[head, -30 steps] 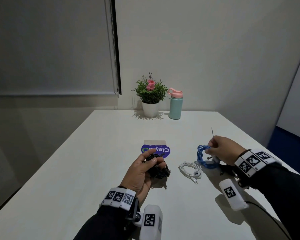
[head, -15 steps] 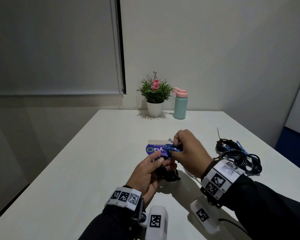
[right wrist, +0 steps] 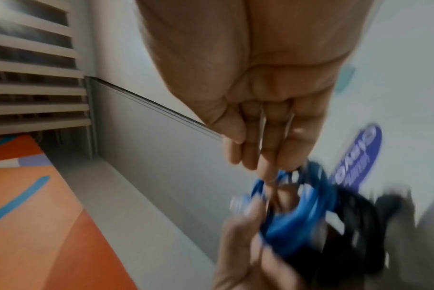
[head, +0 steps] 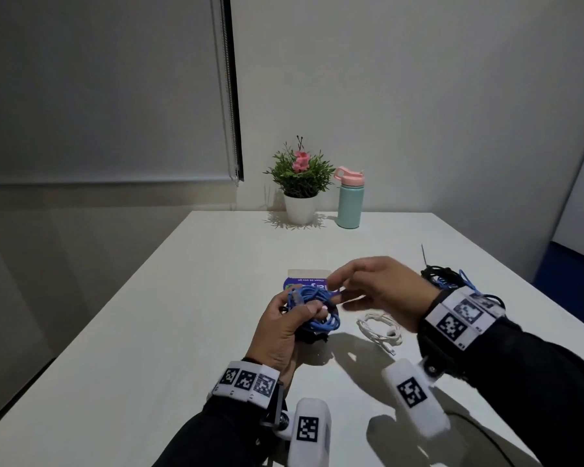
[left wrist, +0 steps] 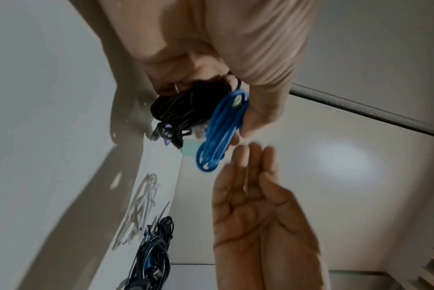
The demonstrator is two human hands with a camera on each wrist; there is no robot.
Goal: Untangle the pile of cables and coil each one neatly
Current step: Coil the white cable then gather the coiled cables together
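Note:
My left hand [head: 295,306] grips two coils together just above the table: a blue cable coil [head: 317,310] on top and a black cable coil [left wrist: 183,109] under it. In the left wrist view the blue coil [left wrist: 220,135] sticks out past my fingers. My right hand [head: 338,288] hovers just right of the blue coil, fingers straight and palm empty [left wrist: 255,206]. A white cable coil [head: 380,329] lies on the table below the right hand. The tangled pile of black and blue cables [head: 452,281] sits at the right, partly hidden by my right wrist.
A purple and white card [head: 305,281] lies flat behind the hands. At the far edge of the white table [head: 149,332] stand a potted plant [head: 300,187] and a teal bottle with a pink lid [head: 349,203]. The table's right edge runs near the pile.
My right hand carried the blue coil from the right side over to the left hand and let it go. The left hand now holds it together with the black coil.

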